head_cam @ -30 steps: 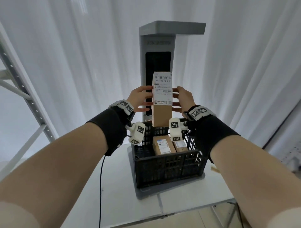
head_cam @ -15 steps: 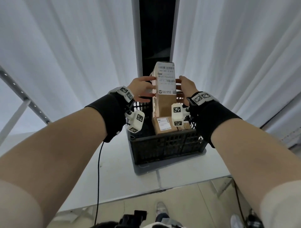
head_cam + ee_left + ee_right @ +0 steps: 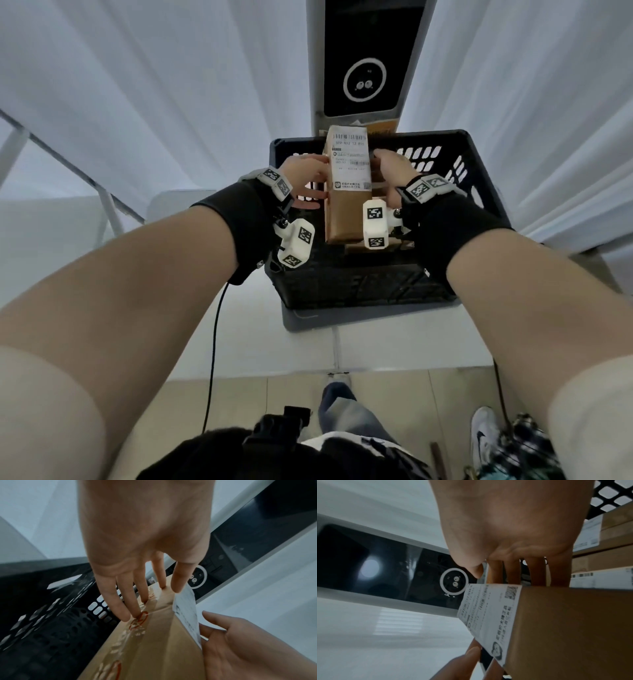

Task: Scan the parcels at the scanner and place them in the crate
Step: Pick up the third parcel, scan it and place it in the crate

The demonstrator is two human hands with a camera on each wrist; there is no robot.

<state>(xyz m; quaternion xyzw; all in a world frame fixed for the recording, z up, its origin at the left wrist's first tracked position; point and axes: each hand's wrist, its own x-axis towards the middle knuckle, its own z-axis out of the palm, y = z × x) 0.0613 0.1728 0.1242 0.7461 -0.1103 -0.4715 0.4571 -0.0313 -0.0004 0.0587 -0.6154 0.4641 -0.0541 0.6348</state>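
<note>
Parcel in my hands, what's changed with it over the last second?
The parcel has come down from in front of the scanner to the opening of the crate. Nothing was let go: the left hand and right hand still grip its sides, and it stays upright, label facing the person. The crate stays put.

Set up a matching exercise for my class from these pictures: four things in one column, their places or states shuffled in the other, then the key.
Things
1. parcel
2. crate
3. scanner
4. black cable

Places or states
A. stands behind the crate
B. hangs below the left wrist
C. held between left hand and right hand
D. holds other parcels

Pairs: 1-C, 2-D, 3-A, 4-B
</note>
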